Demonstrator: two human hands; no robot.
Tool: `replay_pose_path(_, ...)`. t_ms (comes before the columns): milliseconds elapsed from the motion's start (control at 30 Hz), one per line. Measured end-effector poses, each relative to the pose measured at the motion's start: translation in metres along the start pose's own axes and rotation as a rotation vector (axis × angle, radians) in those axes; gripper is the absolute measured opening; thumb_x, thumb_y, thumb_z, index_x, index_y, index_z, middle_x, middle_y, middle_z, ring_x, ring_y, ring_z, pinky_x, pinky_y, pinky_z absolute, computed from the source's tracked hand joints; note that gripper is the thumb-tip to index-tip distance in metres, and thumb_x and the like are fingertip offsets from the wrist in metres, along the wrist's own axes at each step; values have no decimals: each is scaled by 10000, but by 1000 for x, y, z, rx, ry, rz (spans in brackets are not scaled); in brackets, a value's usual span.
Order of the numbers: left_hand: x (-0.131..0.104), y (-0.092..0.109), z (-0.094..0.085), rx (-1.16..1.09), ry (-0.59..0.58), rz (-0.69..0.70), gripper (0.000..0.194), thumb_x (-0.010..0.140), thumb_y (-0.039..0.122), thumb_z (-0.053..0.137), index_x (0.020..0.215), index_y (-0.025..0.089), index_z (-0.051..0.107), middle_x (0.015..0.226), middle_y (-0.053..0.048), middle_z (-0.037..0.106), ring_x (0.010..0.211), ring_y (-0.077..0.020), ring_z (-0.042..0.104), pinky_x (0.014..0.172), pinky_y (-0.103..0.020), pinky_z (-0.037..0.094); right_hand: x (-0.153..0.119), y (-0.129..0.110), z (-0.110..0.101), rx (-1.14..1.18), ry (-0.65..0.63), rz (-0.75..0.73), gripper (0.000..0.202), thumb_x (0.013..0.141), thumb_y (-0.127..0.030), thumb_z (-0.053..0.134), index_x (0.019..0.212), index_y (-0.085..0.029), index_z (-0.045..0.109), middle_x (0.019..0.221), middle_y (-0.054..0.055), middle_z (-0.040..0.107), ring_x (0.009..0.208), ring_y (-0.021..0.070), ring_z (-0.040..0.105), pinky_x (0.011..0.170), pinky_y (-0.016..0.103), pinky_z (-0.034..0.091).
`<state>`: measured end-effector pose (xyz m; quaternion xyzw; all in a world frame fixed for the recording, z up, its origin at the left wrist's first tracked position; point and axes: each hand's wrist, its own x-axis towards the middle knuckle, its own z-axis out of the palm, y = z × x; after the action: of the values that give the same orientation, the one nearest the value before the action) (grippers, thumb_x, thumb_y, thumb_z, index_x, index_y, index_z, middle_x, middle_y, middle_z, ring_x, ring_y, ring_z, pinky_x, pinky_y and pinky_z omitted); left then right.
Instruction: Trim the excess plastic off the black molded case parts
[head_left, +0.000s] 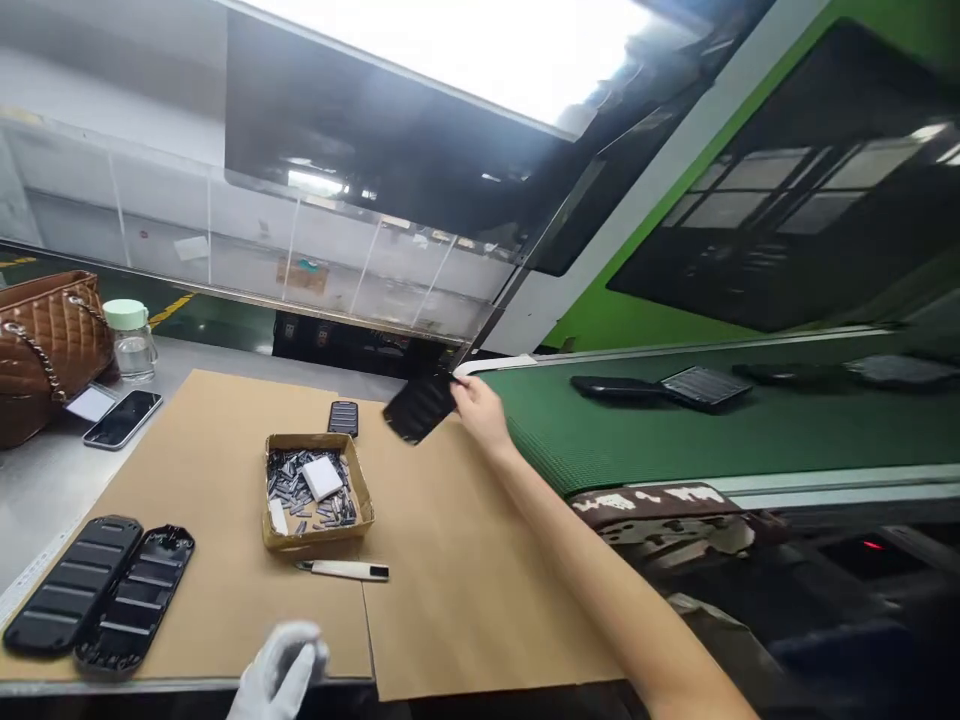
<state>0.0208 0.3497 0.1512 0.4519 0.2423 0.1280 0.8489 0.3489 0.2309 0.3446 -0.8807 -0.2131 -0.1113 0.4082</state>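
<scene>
My bare right hand (482, 410) reaches out beside the near end of the green belt. Its thumb and fingers pinch one edge of a black ribbed plastic panel (420, 407), held tilted above the cardboard. At the bottom edge, my white-gloved left hand (281, 668) has its fingers curled towards the thumb; it is slightly blurred and I cannot make out anything between them. Nearest to it lies a white-handled knife (349, 570). Behind the knife, a shallow cardboard box (279, 541) contains many small dark pieces and a white square block (322, 478). A smaller black ribbed panel (343, 418) lies behind the box.
Two long black ribbed panels (71, 585) lie at the left on the cardboard sheet (465, 590). Behind them are a phone (124, 419), a brown quilted bag (52, 350) and a bottle (133, 350). Several black parts (705, 387) rest on the green conveyor belt (600, 445) at right.
</scene>
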Motion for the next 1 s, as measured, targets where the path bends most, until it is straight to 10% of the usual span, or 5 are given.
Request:
replay_pose_path(267, 11, 52, 26, -550, -657, -341, 829, 654, 735, 599, 1182, 96, 630, 1268, -205, 598, 1132, -380, 575, 950, -548, 418, -161, -41, 95, 530, -702, -20, 316, 834, -468, 534, 837, -183, 670, 800, 38, 705, 758, 183, 651, 712, 324, 536)
replay_pose_path(400, 3, 56, 30, -743, -482, -341, 424, 788, 400, 604, 1042, 70, 686, 982, -137, 725, 932, -245, 673, 903, -387, 469, -191, -34, 96, 683, -750, 58, 422, 791, -513, 624, 1111, -239, 658, 1127, 81, 673, 1065, 230, 610, 959, 408, 460)
replay_pose_path(600, 13, 65, 37, -832, -223, -204, 415, 812, 344, 517, 1041, 40, 681, 934, -135, 735, 850, -250, 692, 847, -395, 513, -239, -28, 95, 985, -851, 182, 1151, 609, -588, 777, 1513, -302, 124, 1548, 104, 289, 1394, 262, 336, 1127, 424, 305)
replay_pose_path(833, 1, 73, 45, -808, -171, -142, 395, 786, 327, 518, 991, 40, 696, 889, -127, 733, 790, -237, 688, 876, -423, 515, -259, -39, 100, 1036, -714, 221, 1080, 681, -512, 764, 1517, -271, 124, 1543, 102, 304, 1404, 255, 318, 1155, 413, 269)
replay_pose_path(1000, -5, 77, 41, -785, -119, -150, 369, 794, 310, 507, 981, 61, 706, 914, -118, 740, 775, -220, 692, 828, -384, 542, -262, -36, 99, 1118, -842, 216, 1094, 667, -502, 781, 1513, -321, 111, 1565, 75, 257, 1424, 243, 272, 1161, 413, 240)
